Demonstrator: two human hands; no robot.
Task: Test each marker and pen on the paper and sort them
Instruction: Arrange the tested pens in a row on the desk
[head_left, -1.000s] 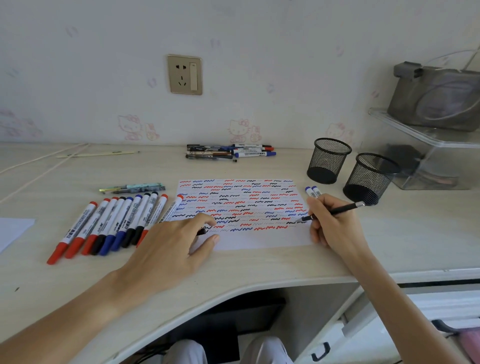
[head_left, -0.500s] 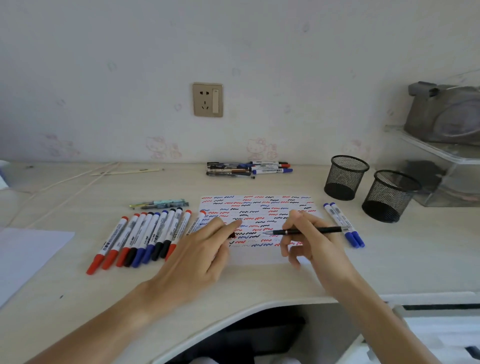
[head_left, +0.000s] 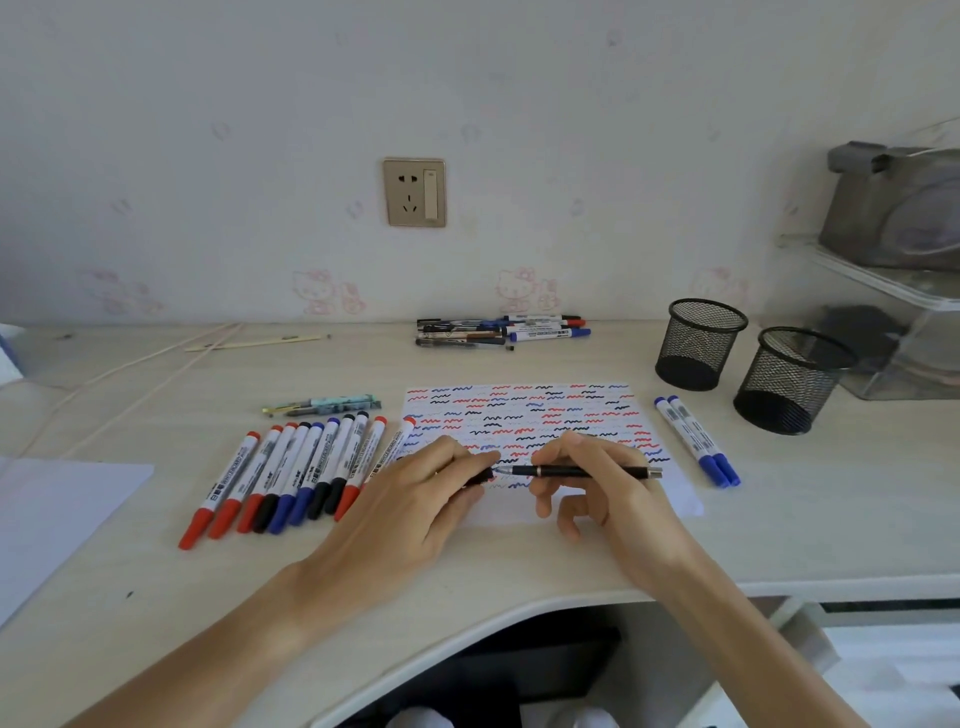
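Brought together over the paper (head_left: 545, 415) since a second ago: right hand (head_left: 608, 483), then out at the sheet's right edge with the pen's tip down on it, now at the near middle, black pen (head_left: 582, 472) level and pointing left. Pinched between right thumb and fingers, tip bare and just short of the black cap (head_left: 480, 477) gripped in the curled fingers of the left hand (head_left: 415, 499). Not yet joined, cap and tip.

Counted: ten capped whiteboard markers in a row (head_left: 291, 473) left of the paper, red, black and blue caps toward the near edge, the tenth half hidden behind the left hand. Two blue markers (head_left: 696, 441) side by side, right of the sheet. Two black mesh cups (head_left: 698, 343), touching neither each other nor the paper, at far right. Two or three slim pens (head_left: 322, 405) above the row, too blurred to count surely. Mixed pile of pens and markers (head_left: 501, 332) against the wall, number unclear.

Lowest rows of squiggles covered by both hands. White sheet (head_left: 57, 514) cut off at left edge. Clear tray rack (head_left: 893, 322) cut off at right, contents murky. Wall socket (head_left: 414, 192) above the pile; thin sticks (head_left: 254, 343) lying far left on the desk (head_left: 519, 561).
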